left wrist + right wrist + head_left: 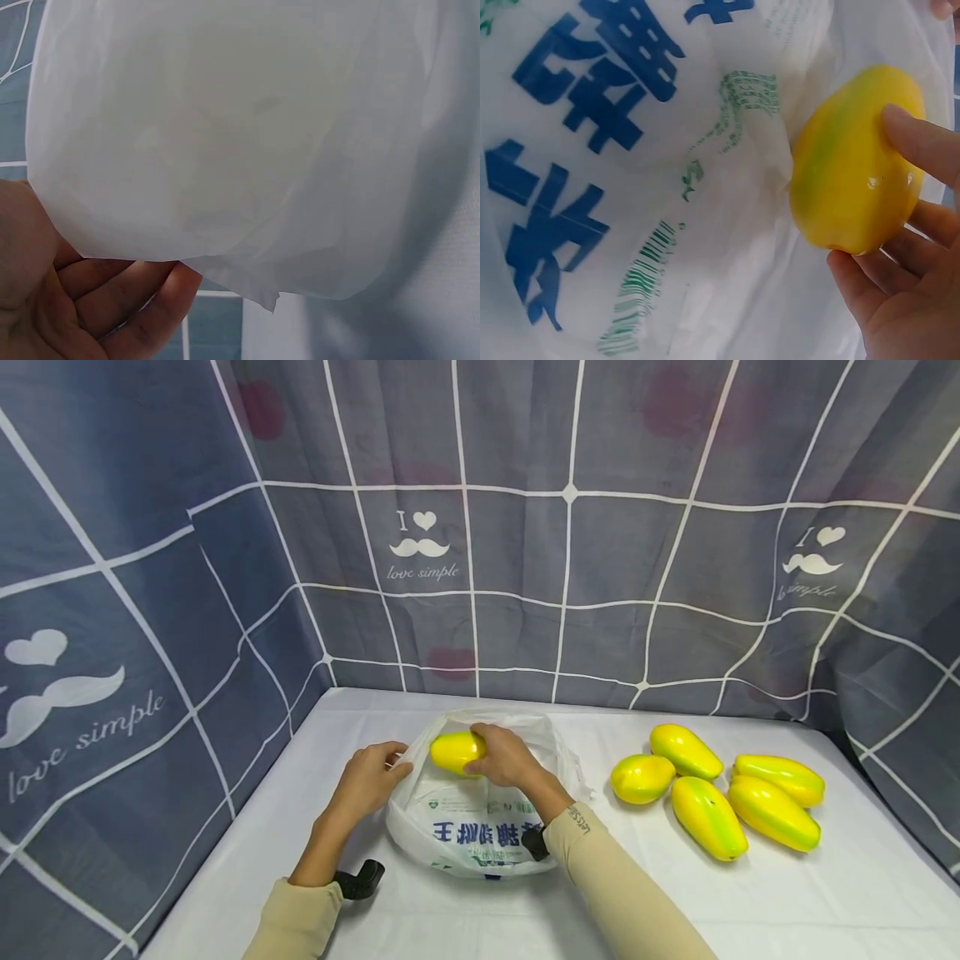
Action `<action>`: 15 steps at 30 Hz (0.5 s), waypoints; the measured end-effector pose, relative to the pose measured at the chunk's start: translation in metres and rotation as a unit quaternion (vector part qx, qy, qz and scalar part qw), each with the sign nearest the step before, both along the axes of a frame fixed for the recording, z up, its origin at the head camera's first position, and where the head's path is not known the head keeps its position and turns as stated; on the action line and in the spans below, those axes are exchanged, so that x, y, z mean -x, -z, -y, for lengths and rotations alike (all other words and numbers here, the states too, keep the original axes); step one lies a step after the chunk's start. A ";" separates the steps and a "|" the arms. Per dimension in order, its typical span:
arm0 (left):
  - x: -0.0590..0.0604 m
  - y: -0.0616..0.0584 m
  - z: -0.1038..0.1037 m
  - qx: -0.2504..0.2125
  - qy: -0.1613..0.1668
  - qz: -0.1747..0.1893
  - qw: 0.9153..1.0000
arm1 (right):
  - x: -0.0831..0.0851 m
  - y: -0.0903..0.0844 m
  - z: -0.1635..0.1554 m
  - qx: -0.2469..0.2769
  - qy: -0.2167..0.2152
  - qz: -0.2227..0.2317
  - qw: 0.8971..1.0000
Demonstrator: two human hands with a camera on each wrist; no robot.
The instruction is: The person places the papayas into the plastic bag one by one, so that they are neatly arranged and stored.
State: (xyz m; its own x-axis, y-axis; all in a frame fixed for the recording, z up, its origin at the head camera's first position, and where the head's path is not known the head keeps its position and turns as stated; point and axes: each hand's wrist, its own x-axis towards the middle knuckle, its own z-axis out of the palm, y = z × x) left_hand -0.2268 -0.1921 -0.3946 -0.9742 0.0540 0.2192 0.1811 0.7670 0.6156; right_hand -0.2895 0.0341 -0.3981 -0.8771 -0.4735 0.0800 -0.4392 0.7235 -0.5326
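Note:
A white plastic bag [416, 831] with blue and green print lies on the table, its mouth spread wide. My left hand [367, 779] pinches the left rim of the bag. In the left wrist view, bag film [225, 135] covers part of that hand, and the thumb is out of sight. My right hand [508, 758] grips a glossy yellow papaya with some green [453, 752] at the bag's mouth. The right wrist view shows thumb and fingers around the papaya [847, 172], close against the bag's inner side.
Several more yellow-green papayas [708, 818] lie in a loose cluster to the right of the bag. A white cloth [825, 910] covers the table. Grey checked curtains [517, 543] hang behind and along the sides.

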 end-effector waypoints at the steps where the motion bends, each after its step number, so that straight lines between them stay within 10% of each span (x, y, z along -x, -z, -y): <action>1: 0.000 0.000 0.000 0.000 0.000 0.000 1.000 | 0.000 0.001 0.000 0.000 0.003 0.003 1.000; 15: 0.000 0.000 0.003 0.002 -0.005 0.003 1.000 | -0.001 0.008 0.006 0.013 0.013 0.004 1.000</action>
